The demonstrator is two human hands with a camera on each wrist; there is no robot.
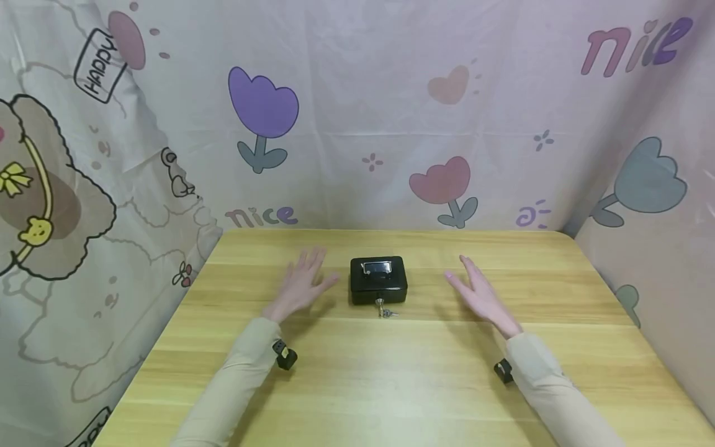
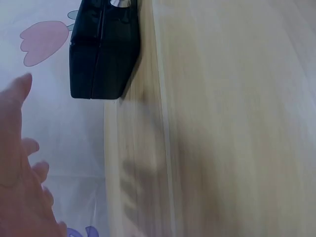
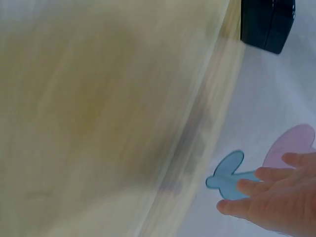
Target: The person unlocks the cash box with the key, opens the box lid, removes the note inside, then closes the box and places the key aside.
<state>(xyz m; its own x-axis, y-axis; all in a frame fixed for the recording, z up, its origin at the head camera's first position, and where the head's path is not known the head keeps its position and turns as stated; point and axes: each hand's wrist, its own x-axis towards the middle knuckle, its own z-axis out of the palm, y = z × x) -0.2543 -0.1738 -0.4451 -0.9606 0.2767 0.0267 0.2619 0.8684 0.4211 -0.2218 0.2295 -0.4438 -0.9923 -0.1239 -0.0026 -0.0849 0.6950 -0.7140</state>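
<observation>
A small black cash box (image 1: 378, 288) with a silver handle on its lid sits closed on the wooden table. Keys (image 1: 385, 312) hang from the lock on its front face. To the left of the box my left hand (image 1: 300, 284) hovers over the table, fingers spread and straight, thumb toward the box. My right hand (image 1: 480, 295) is held off to the right side, its fingers extended and holding nothing. Both wrist views show a side of the box, apart from the fingers: the left hand (image 2: 22, 168) and the right hand (image 3: 281, 192).
The wooden table (image 1: 385, 385) reaches back to a printed cloth (image 1: 357, 74) with flowers and lettering, which also hangs along both sides. A small black device (image 1: 285, 355) is worn at the left wrist, and another device (image 1: 503, 370) at the right.
</observation>
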